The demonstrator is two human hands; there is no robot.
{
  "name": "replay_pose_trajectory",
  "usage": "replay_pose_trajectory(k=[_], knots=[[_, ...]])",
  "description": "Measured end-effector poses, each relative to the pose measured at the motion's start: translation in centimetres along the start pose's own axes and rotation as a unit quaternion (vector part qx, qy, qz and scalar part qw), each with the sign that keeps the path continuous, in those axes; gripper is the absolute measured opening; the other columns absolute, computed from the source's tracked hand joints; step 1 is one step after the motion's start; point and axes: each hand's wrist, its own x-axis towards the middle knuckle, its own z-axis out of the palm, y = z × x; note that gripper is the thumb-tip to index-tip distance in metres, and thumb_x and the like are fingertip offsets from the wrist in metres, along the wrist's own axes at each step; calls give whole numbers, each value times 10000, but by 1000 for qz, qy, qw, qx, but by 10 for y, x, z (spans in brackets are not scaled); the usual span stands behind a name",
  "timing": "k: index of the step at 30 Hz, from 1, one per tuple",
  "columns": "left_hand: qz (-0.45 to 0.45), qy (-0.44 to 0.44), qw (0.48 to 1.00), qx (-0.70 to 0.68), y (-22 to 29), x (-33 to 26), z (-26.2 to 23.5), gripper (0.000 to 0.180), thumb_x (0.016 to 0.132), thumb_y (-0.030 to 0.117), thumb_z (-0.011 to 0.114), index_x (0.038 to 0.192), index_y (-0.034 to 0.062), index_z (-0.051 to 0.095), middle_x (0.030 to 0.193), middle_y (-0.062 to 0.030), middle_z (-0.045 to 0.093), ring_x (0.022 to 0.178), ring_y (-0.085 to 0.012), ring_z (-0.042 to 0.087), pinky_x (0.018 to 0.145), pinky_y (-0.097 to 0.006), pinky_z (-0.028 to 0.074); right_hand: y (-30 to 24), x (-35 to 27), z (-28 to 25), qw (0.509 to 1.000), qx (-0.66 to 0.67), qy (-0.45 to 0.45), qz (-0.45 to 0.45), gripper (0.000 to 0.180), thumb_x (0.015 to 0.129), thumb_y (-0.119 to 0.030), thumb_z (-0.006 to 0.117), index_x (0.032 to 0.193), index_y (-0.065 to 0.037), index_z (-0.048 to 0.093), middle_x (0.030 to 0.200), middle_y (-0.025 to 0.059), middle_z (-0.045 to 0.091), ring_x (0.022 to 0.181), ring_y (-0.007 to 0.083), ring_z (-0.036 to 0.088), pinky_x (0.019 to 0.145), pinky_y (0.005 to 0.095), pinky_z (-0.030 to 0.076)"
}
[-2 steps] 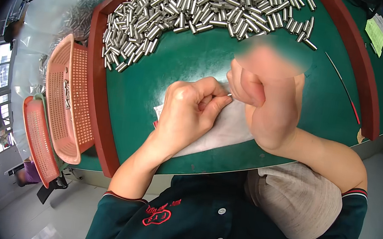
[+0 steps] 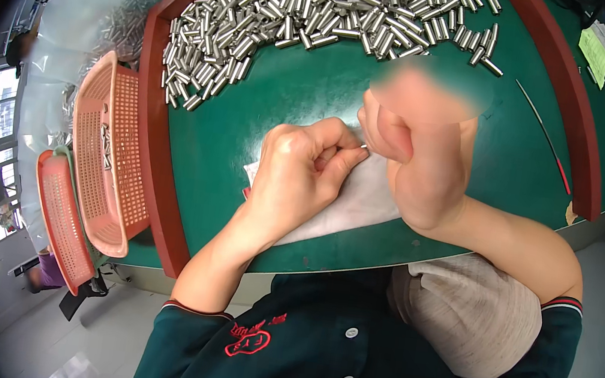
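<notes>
Over the green tabletop, my left hand (image 2: pixel 294 165) is closed, thumb and forefinger pinched together. A tiny shiny bit of a small metal piece (image 2: pixel 365 147) shows at those fingertips; the rest of it is covered. Just to its right, my right hand (image 2: pixel 427 155) is raised with fingers curled in. A blur covers its upper part, so whatever it grips is hidden. Beneath both hands lies a white cloth or sheet (image 2: pixel 337 212). A heap of short silvery metal cylinders (image 2: pixel 332 11) spreads across the far part of the table, beyond my hands.
A dark red raised border (image 2: pixel 158 164) frames the green tabletop (image 2: pixel 210 144). Outside it on the left are a pink basket (image 2: pixel 89 140) with a few metal pieces, another basket (image 2: pixel 62 212) and clear bags (image 2: pixel 122 23). A thin red-handled tool (image 2: pixel 550 140) lies at right.
</notes>
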Motion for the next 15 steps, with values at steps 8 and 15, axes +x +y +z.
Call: replay_pose_trajectory(k=[8,15], knots=[[70,26,994,78,0,-6,4,103,727,76,602,765,26,519,564,-168,545,539,-348,548,469,-403,418,4,-3,0,999,-12,-4,-31,411,898,-195,328,502,-95,280,458,-19,274,440,71,218,430,245,199],[-73,2,948,-310,-7,-2,-19,116,814,144,572,835,41,524,594,81,422,515,-22,349,472,-187,294,-1,-1,-4,999,48,3,20,428,904,-221,307,495,-108,254,421,-9,258,396,78,183,392,248,174]])
